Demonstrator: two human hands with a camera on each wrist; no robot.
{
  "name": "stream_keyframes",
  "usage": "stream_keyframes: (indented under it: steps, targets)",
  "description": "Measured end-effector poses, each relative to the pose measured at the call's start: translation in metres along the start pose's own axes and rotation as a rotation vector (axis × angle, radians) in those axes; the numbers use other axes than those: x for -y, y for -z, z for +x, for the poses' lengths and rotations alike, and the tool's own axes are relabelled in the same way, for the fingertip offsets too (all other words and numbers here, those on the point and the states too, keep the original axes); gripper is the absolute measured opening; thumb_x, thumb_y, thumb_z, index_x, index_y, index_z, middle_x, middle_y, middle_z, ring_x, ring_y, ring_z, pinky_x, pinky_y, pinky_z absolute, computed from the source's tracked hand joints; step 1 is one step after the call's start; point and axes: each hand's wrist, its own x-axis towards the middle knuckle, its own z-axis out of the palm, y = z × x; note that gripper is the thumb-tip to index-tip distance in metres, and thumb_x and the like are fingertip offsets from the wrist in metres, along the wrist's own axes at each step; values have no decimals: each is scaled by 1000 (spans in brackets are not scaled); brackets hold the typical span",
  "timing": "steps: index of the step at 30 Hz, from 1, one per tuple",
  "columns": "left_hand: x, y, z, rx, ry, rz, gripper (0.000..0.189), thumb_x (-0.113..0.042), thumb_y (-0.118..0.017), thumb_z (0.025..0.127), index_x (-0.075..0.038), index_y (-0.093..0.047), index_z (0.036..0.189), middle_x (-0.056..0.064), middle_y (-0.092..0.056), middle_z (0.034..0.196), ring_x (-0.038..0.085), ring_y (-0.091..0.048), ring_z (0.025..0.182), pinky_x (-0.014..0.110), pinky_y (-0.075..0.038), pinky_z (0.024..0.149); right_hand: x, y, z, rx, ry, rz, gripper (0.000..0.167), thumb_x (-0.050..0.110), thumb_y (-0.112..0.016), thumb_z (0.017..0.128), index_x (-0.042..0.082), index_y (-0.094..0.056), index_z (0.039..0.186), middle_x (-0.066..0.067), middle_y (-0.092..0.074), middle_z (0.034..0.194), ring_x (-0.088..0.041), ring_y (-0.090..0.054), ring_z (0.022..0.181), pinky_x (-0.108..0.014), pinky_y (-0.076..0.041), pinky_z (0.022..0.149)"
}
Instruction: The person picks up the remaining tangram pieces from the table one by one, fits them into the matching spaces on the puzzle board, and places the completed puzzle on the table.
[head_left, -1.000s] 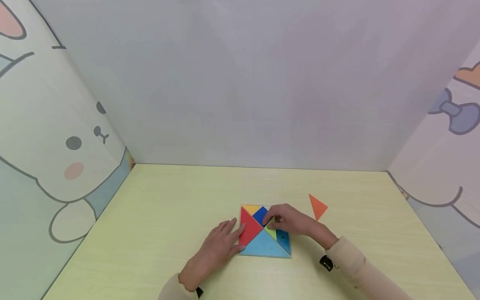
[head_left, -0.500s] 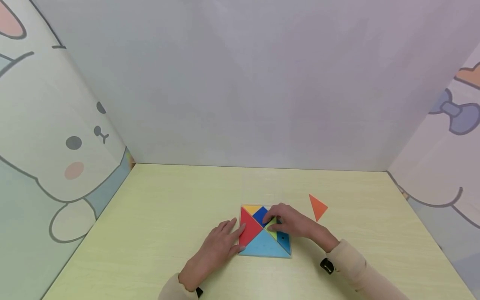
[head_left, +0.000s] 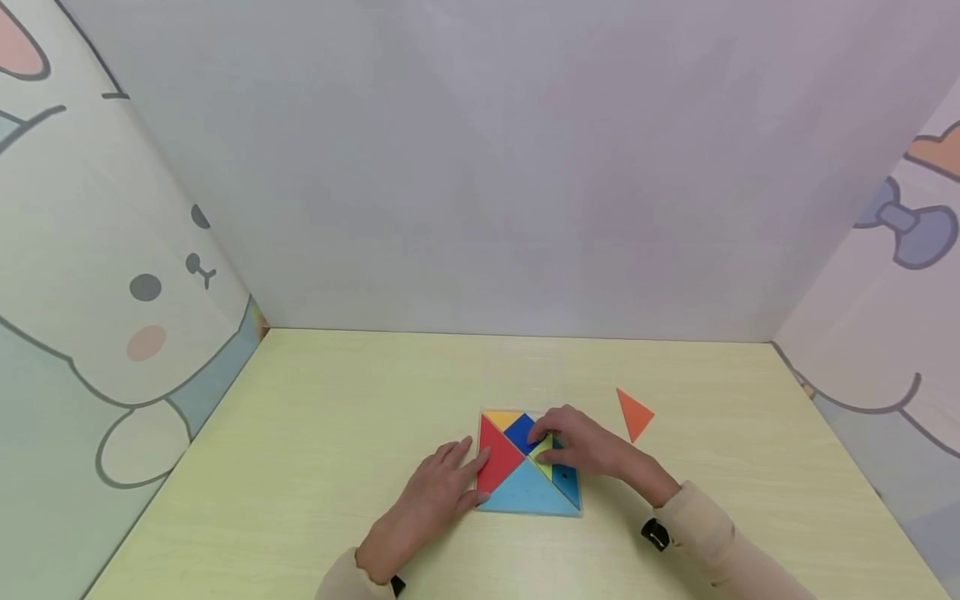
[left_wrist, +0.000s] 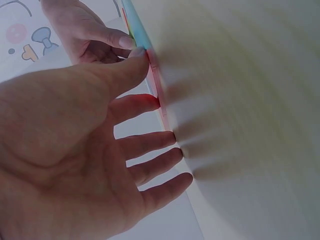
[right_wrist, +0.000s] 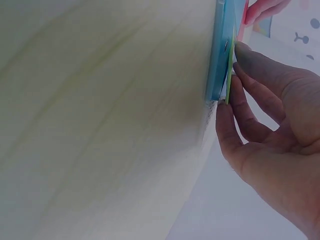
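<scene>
A square tangram (head_left: 528, 513) lies near the table's front. My left hand (head_left: 438, 483) rests at its left edge, fingers spread, with the index finger on the red triangle (head_left: 498, 458) and the thumb near the light blue triangle (head_left: 528, 490). Over the right half, my right hand (head_left: 577, 442) pinches a yellow-green tangram piece (right_wrist: 229, 80) between thumb and fingers; the right wrist view shows it raised slightly at one edge. The fingers partly cover a dark blue piece (head_left: 519, 432). A yellow piece (head_left: 501, 418) fills the top left. Right of the green piece is a blue section (head_left: 567, 483) with a dark dot.
An orange triangle (head_left: 634, 414) lies loose on the pale wooden table (head_left: 360, 392), behind the right forearm. A plain grey-white wall (head_left: 480, 208) stands at the back, with cartoon-printed panels on both sides.
The right fingers have shifted only slightly around the green piece. My left hand, the tangram and the orange triangle stay where they were.
</scene>
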Motion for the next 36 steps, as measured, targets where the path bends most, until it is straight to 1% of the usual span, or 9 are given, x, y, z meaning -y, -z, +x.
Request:
stream_keyframes:
  steps: [6, 9, 18, 24, 32, 36]
  targets:
    - [-1, 0, 1, 15, 14, -5, 62, -39, -69, 98, -13, -53, 151, 17, -49, 152, 34, -48, 135, 51, -49, 104, 1, 1, -2, 2, 13, -11, 24, 18, -79, 93, 11, -73, 115, 1, -68, 112, -22, -58, 110, -33, -54, 90]
    - [0, 0, 1, 8, 9, -10, 61, -39, -70, 98, -13, -53, 151, 17, -49, 152, 34, -48, 134, 51, -49, 104, 2, 2, -3, 6, 14, -19, 24, 18, -78, 93, 11, -73, 115, 1, -68, 113, -22, -58, 110, -33, -54, 90]
    - [1, -1, -1, 6, 5, -10, 61, -38, -69, 98, -13, -53, 151, 17, -49, 152, 34, -48, 134, 50, -49, 104, 6, 1, -6, 8, 22, -29, 22, 12, -74, 95, 9, -71, 117, -1, -66, 116, -25, -57, 114, -36, -54, 92]
    - [0, 0, -1, 4, 4, -12, 62, -37, -71, 97, -12, -53, 151, 17, -49, 151, 34, -49, 134, 51, -50, 103, 7, 0, -7, 2, 12, -41, 23, 13, -75, 94, 9, -71, 117, -2, -65, 117, -26, -57, 114, -35, -55, 90]
    - [0, 0, 0, 5, 7, -6, 62, -38, -71, 97, -13, -53, 151, 17, -49, 152, 34, -49, 134, 51, -50, 103, 6, -1, -8, 2, 14, -20, 23, 15, -76, 94, 10, -72, 116, -1, -64, 117, -25, -57, 112, -35, -56, 89]
    - [0, -1, 0, 11, 13, 0, 63, -39, -71, 97, -14, -52, 152, 16, -49, 152, 34, -48, 135, 50, -49, 104, 7, 0, -9, -20, 16, -17, 26, 14, -77, 93, 8, -71, 117, -4, -64, 117, -26, -59, 111, -34, -57, 89]
